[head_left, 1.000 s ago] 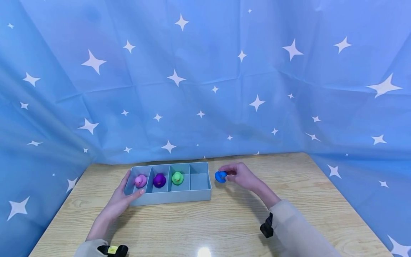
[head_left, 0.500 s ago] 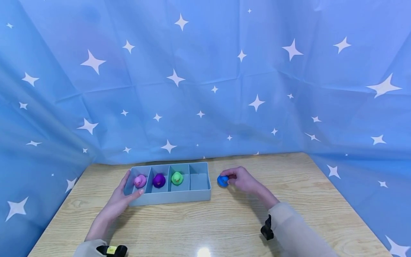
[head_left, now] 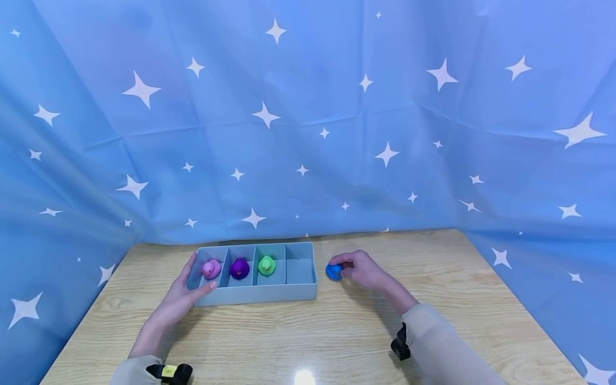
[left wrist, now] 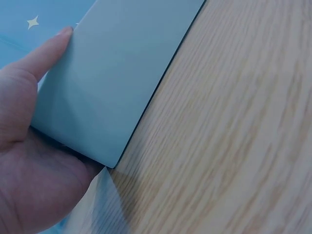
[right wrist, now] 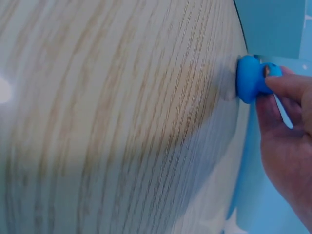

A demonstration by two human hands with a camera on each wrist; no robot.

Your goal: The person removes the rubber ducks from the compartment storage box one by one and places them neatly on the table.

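Note:
A grey-blue divided box [head_left: 269, 293] stands on the wooden table, its four-sided compartments in one row. My left hand [head_left: 180, 297] holds its left end, thumb over the front wall and fingers along the left side; the left wrist view shows the palm against the box's corner [left wrist: 112, 83]. From left to right sit a pink rubber duck [head_left: 211, 269], a purple rubber duck [head_left: 239, 269] and a green rubber duck [head_left: 267, 266]; the rightmost compartment is bare. Right of the box, my right hand [head_left: 363, 270] pinches a blue rubber duck [head_left: 333, 272] by its head, its base at the tabletop [right wrist: 248, 80].
The wooden table [head_left: 269, 342] extends in front of the box and to both sides. A blue curtain with white stars [head_left: 308, 144] hangs behind the table and along its sides. Dark straps with small devices [head_left: 400, 344] sit at both wrists.
My right hand has moved slightly right and toward me, lowering the blue duck to the tabletop. My left hand and the box have stayed in place.

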